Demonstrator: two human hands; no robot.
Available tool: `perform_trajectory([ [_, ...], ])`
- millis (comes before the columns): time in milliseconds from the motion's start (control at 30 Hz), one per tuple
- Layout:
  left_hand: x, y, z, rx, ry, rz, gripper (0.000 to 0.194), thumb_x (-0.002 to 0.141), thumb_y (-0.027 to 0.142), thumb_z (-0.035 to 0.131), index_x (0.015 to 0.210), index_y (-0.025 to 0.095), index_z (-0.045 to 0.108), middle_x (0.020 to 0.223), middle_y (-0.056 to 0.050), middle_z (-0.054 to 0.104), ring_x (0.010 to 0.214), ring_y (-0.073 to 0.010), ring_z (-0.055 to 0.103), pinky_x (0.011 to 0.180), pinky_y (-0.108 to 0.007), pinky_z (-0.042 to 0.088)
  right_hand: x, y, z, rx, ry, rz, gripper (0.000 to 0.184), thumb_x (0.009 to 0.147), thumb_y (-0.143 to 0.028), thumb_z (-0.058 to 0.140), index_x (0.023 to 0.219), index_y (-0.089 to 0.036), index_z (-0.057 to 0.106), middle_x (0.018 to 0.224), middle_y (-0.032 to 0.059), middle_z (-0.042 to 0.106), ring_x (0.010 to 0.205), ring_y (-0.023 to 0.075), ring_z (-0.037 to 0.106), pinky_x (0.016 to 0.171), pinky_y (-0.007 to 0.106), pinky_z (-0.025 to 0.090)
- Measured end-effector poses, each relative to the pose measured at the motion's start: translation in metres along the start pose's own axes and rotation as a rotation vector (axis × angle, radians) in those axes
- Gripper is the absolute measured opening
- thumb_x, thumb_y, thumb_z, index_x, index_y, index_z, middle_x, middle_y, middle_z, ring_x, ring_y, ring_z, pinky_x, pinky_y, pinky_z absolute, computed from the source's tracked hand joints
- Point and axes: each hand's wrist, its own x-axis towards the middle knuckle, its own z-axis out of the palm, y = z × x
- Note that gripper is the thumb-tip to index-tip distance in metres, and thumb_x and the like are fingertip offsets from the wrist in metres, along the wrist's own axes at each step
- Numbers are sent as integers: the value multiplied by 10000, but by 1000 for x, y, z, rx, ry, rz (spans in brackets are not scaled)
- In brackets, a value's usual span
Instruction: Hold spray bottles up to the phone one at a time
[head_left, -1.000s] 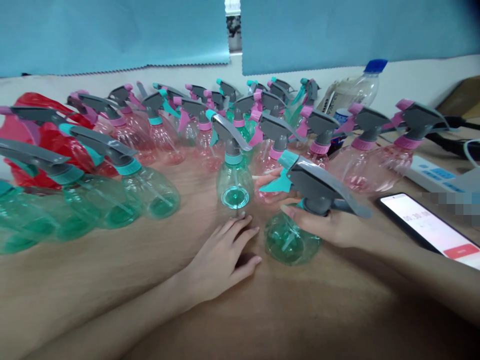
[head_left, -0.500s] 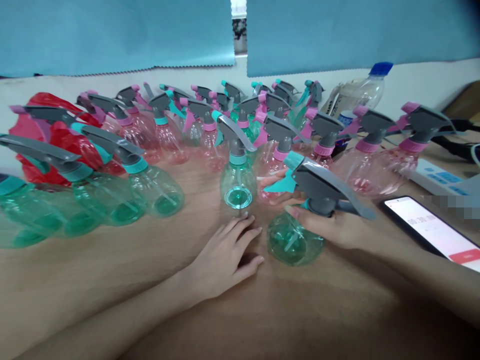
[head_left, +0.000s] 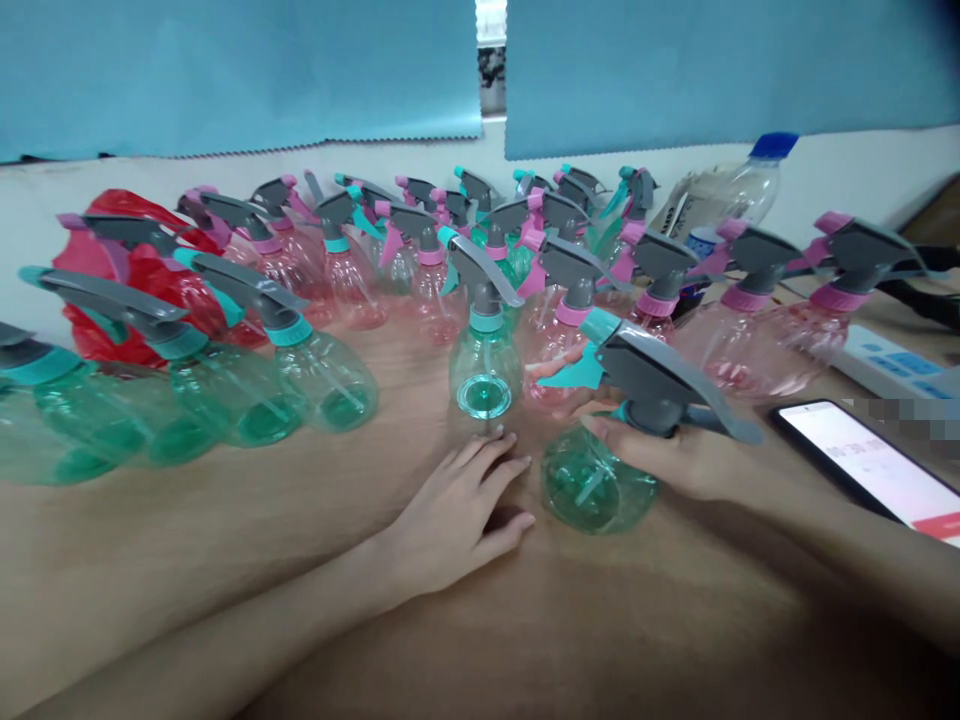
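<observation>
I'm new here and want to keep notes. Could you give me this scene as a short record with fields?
Right hand: holds a green spray bottle just below its grey spray head
Left hand: rests on the table, fingers spread, holding nothing
Ahead of left hand: upright spray bottle with teal collar; whether fingertips touch it, cannot tell
Left side: green spray bottles; red bag behind them
Back: many pink spray bottles
Right side: phone, screen lit, digits blurred
</observation>
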Motion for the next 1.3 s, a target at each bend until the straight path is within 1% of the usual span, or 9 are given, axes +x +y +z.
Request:
perform_trajectory([
  [67,0,0,0,-3,1,-3,496,924,412,529,1343,159,446,1419,-117,424,1344,-268,327,1085,-441,319,1,-1,0,-40,-6,-32,349,707,-139,528,1004,-308,599,1020,-17,702,831,198,699,712,329,608],
  [233,-2,-1,1,-13,15,-7,489,927,410,525,1350,182,435,1436,-112,400,1343,-267,330,1080,-447,324,2,-4,-1,-89,-72,-72,231,702,-110,481,738,-292,620,803,-27,710,813,185,697,725,314,595],
  [367,-1,-1,0,-21,21,-7,487,923,404,530,1350,190,435,1423,-111,420,1332,-276,346,1072,-461,332,3,-8,-3,-93,-55,-42,235,671,-122,495,757,-292,632,710,-30,683,743,185,686,666,297,596],
  [533,0,-1,-1,-9,14,-4,471,924,397,527,1331,169,464,1406,-117,441,1319,-281,362,1074,-448,327,0,-6,-4,-106,-3,-62,214,659,-89,509,627,-284,591,576,-46,591,561,131,610,630,249,588],
  [700,0,-3,1,8,12,7,473,927,395,520,1328,150,464,1413,-124,431,1324,-270,355,1080,-440,318,0,-3,-4,-107,42,-82,214,649,-79,519,718,-276,566,721,-37,651,663,136,654,632,234,585],
  [767,0,-4,2,14,18,8,476,925,393,524,1324,138,466,1411,-130,432,1324,-272,353,1077,-442,323,2,-3,-4,-88,20,-78,221,643,-75,512,736,-268,565,756,-36,662,678,130,657,642,230,584],
  [967,1,-4,2,3,27,5,466,923,395,528,1324,168,463,1402,-118,449,1309,-278,376,1058,-458,345,2,-1,-5,-123,-57,-112,223,694,-111,491,657,-280,631,681,-49,675,720,130,682,697,235,590],
  [1133,1,-4,2,-9,45,6,470,915,381,539,1332,180,460,1407,-110,450,1310,-286,381,1057,-457,350,0,1,-4,-269,40,-159,178,752,-225,510,780,-282,676,706,-5,709,772,189,713,708,312,606],
  [1300,0,-4,3,-15,56,9,472,920,389,529,1339,185,452,1405,-109,452,1310,-288,381,1055,-464,351,3,-7,-3,-222,-51,-110,300,758,-162,502,974,-289,667,779,0,729,788,183,717,753,321,607],
])
